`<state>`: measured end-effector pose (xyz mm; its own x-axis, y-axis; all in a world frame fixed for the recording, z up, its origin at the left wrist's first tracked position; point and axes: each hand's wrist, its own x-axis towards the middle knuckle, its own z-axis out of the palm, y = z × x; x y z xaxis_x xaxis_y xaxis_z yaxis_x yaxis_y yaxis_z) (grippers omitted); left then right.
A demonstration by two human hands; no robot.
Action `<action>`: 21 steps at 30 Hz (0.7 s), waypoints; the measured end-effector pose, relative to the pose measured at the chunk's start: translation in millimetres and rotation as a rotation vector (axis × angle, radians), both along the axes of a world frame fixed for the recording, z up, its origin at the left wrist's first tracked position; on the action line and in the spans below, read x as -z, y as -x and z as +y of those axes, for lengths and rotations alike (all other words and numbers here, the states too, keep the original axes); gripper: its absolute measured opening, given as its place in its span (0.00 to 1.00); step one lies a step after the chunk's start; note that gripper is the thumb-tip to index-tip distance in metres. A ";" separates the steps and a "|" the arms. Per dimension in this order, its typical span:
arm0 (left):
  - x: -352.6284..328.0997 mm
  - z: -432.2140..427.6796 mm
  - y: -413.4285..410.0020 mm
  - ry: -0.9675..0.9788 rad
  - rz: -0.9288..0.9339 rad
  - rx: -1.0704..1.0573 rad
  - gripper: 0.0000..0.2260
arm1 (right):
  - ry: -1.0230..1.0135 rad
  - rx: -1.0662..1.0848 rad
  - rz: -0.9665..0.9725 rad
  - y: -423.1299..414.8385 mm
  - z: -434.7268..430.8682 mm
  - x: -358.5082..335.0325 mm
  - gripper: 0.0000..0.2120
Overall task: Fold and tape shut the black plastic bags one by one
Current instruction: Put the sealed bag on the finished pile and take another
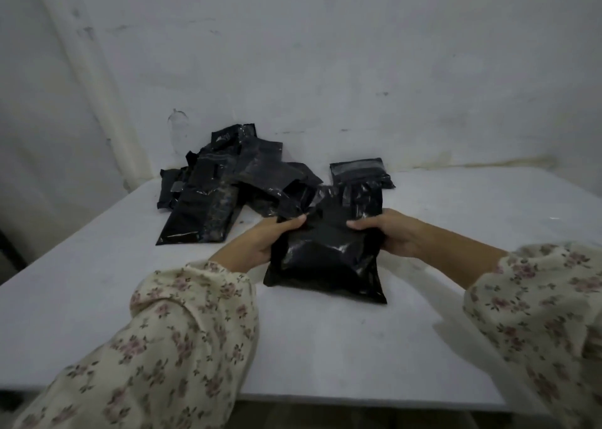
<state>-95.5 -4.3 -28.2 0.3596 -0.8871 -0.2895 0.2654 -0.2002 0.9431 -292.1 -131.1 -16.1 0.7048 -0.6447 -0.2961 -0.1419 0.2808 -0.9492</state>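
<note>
Gripped at its side edges by left hand (257,241) and right hand (389,233), fingers curled round: a stuffed black plastic bag (325,259), lower end on the white table (325,347). Behind that bag, leftward, a heap of black plastic bags (221,184).

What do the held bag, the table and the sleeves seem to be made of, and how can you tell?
Bag: thin glossy black plastic film; it wrinkles and glints. Table: smooth matte white board, perhaps laminate; no grain shows. Sleeves: soft cloth, flower-printed, hanging in folds.
</note>
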 end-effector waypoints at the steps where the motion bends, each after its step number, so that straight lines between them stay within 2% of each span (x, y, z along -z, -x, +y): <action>1: 2.2 1.2 4.3 -0.006 0.015 0.009 0.06 | -0.001 0.023 0.016 2.8 0.2 4.2 0.13; 5: 7.3 0.0 14.9 -0.083 0.083 -0.041 0.11 | -0.125 0.017 -0.077 13.4 3.8 18.6 0.20; 8: 8.1 -4.1 17.6 -0.118 0.143 -0.052 0.11 | -0.173 -0.010 -0.074 17.3 5.8 23.1 0.15; 10: 7.0 -3.5 17.0 -0.116 0.162 -0.019 0.10 | -0.128 0.004 -0.031 18.0 4.4 22.9 0.12; 16: 19.9 5.6 -3.9 -0.007 0.132 0.058 0.09 | 0.092 0.025 -0.003 16.9 -5.3 21.5 0.11; 21: 27.6 8.7 -5.0 0.024 0.032 0.065 0.08 | 0.293 0.030 -0.034 18.1 -2.3 31.7 0.07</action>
<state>-90.5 4.3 -55.8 0.2921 -0.9150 -0.2781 0.2831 -0.1951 0.9391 -310.2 -133.4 -47.7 0.6907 -0.7197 -0.0704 -0.1044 -0.0029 -0.9945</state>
